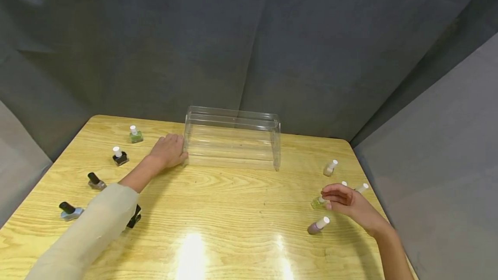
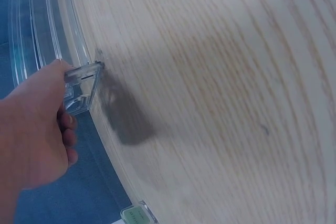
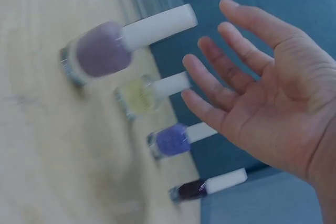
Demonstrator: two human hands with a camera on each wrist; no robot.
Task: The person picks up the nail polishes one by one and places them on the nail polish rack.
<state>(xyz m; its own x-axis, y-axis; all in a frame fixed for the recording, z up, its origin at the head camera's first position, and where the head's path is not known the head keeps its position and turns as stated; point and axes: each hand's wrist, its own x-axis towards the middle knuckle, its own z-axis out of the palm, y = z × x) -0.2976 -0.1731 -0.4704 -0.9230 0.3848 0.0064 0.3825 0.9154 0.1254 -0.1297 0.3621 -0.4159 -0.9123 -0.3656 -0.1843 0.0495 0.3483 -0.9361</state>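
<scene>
A clear acrylic rack (image 1: 233, 120) with stepped tiers stands at the table's back edge. My left hand (image 1: 168, 151) grips its left end; in the left wrist view the thumb lies along the side panel (image 2: 86, 72) and the fingers curl behind. Over the right side of the table, my right hand (image 1: 346, 202) hovers with loosely bent fingers, holding nothing. Closest to it is a yellow-green nail polish bottle (image 1: 317, 204) with a white cap. A mauve nail polish bottle (image 1: 314, 228) stands nearer the front. The right wrist view also shows a violet bottle (image 3: 173, 140) and a dark one (image 3: 191, 189).
A beige bottle (image 1: 328, 169) stands farther back on the right. Along the left are a green bottle (image 1: 136, 137), a black one (image 1: 121, 158), a brownish one (image 1: 97, 182) and a light blue one (image 1: 72, 214). My left sleeve partly covers another black bottle (image 1: 133, 219). Grey curtains surround the table.
</scene>
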